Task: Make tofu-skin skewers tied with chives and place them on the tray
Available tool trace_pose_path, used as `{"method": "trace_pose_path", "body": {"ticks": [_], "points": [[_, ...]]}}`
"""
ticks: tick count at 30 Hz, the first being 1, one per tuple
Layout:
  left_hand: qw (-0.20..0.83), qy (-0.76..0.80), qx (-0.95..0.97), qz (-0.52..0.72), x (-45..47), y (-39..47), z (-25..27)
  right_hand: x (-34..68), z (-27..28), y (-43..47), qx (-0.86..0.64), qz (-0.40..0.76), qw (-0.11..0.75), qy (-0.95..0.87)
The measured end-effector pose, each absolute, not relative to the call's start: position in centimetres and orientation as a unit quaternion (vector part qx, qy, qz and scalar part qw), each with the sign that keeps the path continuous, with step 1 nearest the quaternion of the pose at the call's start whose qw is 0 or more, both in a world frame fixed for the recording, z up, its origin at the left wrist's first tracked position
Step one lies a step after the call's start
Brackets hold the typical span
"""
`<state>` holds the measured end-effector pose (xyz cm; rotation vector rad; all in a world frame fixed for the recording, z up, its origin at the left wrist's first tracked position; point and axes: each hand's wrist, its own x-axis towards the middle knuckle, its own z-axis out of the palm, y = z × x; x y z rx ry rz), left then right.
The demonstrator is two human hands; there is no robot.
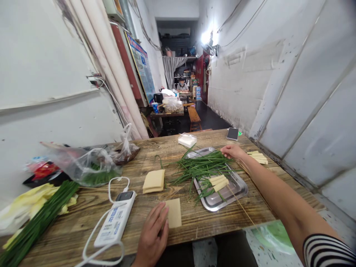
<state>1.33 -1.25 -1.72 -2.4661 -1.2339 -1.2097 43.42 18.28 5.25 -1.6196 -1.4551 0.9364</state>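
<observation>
My left hand (154,231) lies with its fingers stretched over the left edge of a single thin square of tofu skin (174,213) at the table's front edge. My right hand (232,151) reaches across to the far side, its fingers pinched on the ends of green garlic chives (204,163). The loose bunch lies over a steel tray (239,183). Skewered rolls (219,181) of tofu skin wrapped around chives rest in the tray, the stick pointing towards me. A stack of pale yellow tofu skin squares (154,181) sits left of the chives.
A power bank (116,218) with a white cable lies at the left, beside more chives (41,226) and plastic bags (94,163). At the back are a white box (187,140) and a phone (232,134). More pale rolls (258,157) lie beyond my right forearm.
</observation>
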Motion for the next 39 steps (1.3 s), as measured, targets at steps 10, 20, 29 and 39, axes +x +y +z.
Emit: {"method": "trace_pose_path", "body": {"ticks": [10,20,29,39], "points": [[0.069,-0.400,-0.823,-0.397,1.2,-1.0,-2.0,44.5,5.8,17.4,-0.614,0.429,0.392,-0.535],[0.057,-0.397,-0.830,-0.387,1.2,-1.1,-2.1,44.4,7.2,17.1,-0.617,0.430,0.421,-0.507],[0.046,-0.389,-0.838,-0.380,1.3,-1.1,-2.0,44.2,9.4,15.8,-0.562,0.471,0.470,-0.492],[-0.025,-0.378,-0.799,-0.468,3.8,-2.1,1.8,40.8,14.5,8.4,-0.451,0.531,0.484,-0.530]]}}
